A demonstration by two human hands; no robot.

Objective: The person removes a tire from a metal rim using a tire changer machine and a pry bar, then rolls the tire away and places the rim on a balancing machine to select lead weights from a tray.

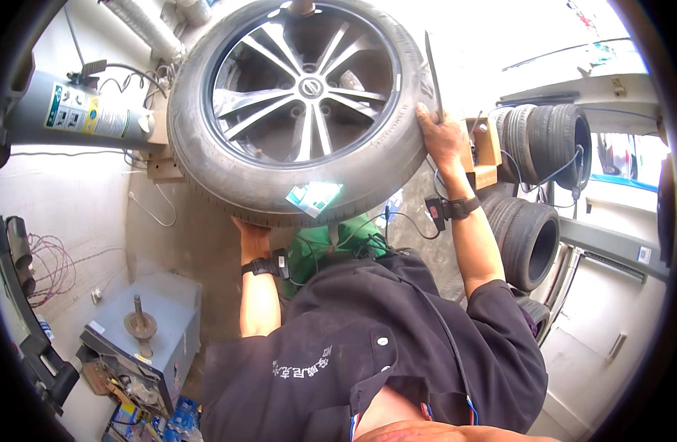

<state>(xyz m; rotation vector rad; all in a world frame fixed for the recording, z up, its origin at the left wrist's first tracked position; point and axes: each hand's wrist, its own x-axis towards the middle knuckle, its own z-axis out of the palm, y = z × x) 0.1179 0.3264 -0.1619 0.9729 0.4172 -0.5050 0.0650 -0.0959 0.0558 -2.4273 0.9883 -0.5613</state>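
Observation:
A large car wheel (310, 88) fills the upper middle, its black tyre (198, 140) mounted on a silver and black multi-spoke rim. A blue and white label (314, 197) sticks to the tread on the side nearest me. My right hand (442, 138) grips the tyre's right edge, thumb on the sidewall and fingers partly out of sight behind it. Close above that hand stands a thin dark bar (432, 70); whether the hand touches it I cannot tell. Under the tyre's near left edge is my left hand (251, 234), its fingers hidden by the tyre.
Tyres are stacked at the right (537, 144), with more below (531, 239). Beside them sits an open cardboard box (486, 151). At lower left stands a grey machine (151, 324) with an upright threaded shaft. A grey cylinder (81, 110) lies at upper left. A black cable (419, 228) hangs near me.

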